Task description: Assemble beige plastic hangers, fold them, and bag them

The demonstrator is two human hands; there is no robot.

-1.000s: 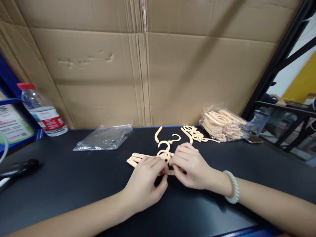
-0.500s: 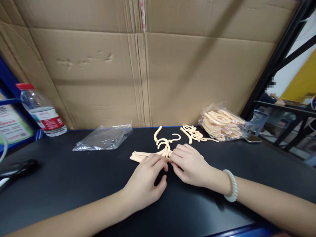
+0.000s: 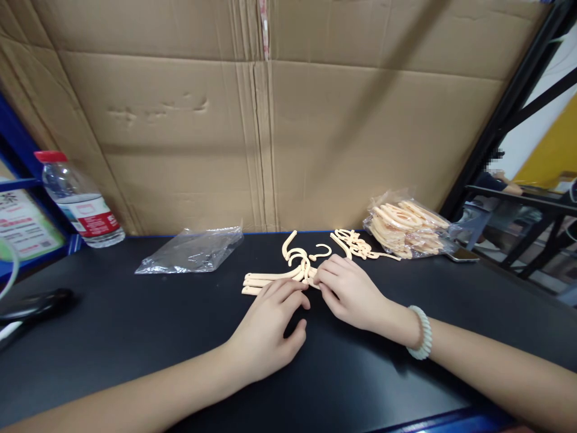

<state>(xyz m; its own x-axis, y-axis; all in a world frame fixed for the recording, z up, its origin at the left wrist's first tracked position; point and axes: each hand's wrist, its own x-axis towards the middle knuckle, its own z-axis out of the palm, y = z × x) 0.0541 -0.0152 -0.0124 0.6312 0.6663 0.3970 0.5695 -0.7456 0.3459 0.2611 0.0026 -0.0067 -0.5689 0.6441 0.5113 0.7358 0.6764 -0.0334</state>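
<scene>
At the middle of the bench (image 3: 148,337), the stacked hangers (image 3: 274,277) lie flat, hooks pointing away. The left hand (image 3: 273,328) rests over their left arms, its grip loose, thumb well apart from the forefinger. The right hand (image 3: 349,294) bends its fingers at their right side; whether its grip is closed on anything I cannot tell. Black surface stretches left, right and toward the blue-trimmed near edge, leaving room to slide sideways or back. Forward is tighter: a loose hook (image 3: 312,258), a curved piece (image 3: 287,243) and a pile of parts (image 3: 358,243) crowd the far edge, where cardboard (image 3: 180,150) stands upright. Beyond sit a filled bag (image 3: 408,225), a flat see-through bag (image 3: 192,251) and a bottle (image 3: 85,207).
</scene>
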